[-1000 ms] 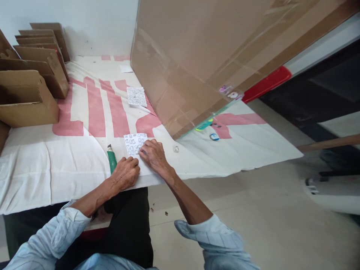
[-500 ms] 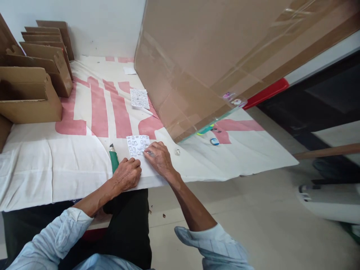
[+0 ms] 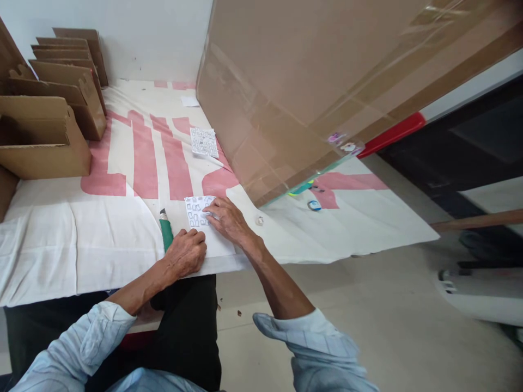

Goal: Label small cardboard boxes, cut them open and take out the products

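The small printed sheet [image 3: 199, 211] lies flat on the white cloth of the tabletop [image 3: 118, 234], close to the near edge, in front of the person. The right hand [image 3: 226, 220] reaches over its right side, with bent fingers that look a little apart and touch the printed face. I can't tell if they pinch anything. The left hand [image 3: 188, 252] rests just below the sheet's near left corner, its fingers curled in, and I can't tell if something is tucked inside. My guess is that the step now is light finger work on top of the sheet, while the left hand helps keep things steady. The next move seems to call for a soft touch, so the thin sheet doesn't crease or slide. The sheet's far edge runs almost straight from left to right. Its near end is hard to make out by the hands, so I can't say which way is longest. The green cutter [image 3: 166, 233] lies beside the left hand, long and thin, with its blade end pointing away from the person and leaning slightly left.
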Motion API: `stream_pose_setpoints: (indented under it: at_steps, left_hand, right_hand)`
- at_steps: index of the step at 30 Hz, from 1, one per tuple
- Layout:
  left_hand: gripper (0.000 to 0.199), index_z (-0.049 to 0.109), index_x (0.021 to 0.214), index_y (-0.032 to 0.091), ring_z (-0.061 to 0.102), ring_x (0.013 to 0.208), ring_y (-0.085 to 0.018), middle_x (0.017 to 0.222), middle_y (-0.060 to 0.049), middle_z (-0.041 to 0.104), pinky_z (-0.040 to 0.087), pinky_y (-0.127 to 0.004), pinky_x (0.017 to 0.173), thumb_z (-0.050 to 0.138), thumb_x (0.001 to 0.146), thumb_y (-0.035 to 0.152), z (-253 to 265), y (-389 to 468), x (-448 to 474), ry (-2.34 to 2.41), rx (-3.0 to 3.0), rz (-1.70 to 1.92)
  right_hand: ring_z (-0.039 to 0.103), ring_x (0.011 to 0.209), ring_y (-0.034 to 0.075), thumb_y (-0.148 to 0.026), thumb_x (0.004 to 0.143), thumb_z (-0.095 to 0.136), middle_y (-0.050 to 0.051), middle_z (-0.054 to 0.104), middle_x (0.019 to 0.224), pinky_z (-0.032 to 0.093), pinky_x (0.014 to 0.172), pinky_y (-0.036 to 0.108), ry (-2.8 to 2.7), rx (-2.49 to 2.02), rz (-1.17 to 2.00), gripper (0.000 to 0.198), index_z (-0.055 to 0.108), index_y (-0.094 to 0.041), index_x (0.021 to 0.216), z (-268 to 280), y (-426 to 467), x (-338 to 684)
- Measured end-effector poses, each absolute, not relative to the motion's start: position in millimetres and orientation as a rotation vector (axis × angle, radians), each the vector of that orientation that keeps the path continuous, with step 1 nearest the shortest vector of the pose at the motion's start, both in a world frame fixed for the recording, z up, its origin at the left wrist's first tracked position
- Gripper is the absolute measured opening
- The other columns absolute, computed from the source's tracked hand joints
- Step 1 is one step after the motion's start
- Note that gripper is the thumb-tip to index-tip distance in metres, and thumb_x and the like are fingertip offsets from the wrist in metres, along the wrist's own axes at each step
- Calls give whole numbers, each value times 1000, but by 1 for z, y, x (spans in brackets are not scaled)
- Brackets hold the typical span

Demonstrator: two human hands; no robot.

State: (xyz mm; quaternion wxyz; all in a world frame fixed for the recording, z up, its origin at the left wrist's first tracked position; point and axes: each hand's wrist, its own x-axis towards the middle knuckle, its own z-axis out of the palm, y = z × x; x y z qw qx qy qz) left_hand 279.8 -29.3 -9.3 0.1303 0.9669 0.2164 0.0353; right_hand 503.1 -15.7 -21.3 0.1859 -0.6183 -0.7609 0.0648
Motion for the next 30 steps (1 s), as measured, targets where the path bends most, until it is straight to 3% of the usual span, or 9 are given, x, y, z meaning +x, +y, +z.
stream_pose_setpoints:
  at_steps: [8, 13, 22, 30]
  left_hand:
    - [24, 74, 92, 16, 62, 102, -28, 110, -13, 73, 42, -44, 82, 55, 107, 18, -8, -29, 280, 624, 2813, 127]
    - [25, 74, 92, 16, 63, 102, -28, 110, -13, 73, 43, -45, 83, 55, 107, 18, -9, -30, 282, 636, 2813, 92]
    - [26, 75, 93, 15, 64, 103, -29, 110, -14, 74, 44, -46, 83, 54, 108, 18, -8, -30, 282, 638, 2807, 84]
    - [26, 75, 94, 15, 64, 105, -29, 114, -12, 74, 46, -47, 85, 53, 108, 18, -3, -29, 282, 649, 2810, 27]
  right_hand:
    - [65, 104, 27, -15, 99, 66, 9, 74, 103, 54, 95, 39, -2208, -1768, 155, 19, 80, -26, 92, -20, -8, 501]
    - [66, 105, 27, -14, 98, 66, 10, 75, 103, 54, 96, 38, -2137, -1801, 116, 18, 81, -24, 96, -23, -8, 497]
    - [62, 102, 25, -18, 100, 68, 9, 73, 96, 51, 95, 37, -2152, -1840, 111, 19, 80, -22, 87, -32, -4, 486]
    - [60, 105, 27, -15, 98, 60, 11, 71, 108, 49, 94, 41, -2233, -1759, 161, 26, 84, -22, 93, -18, -2, 497]
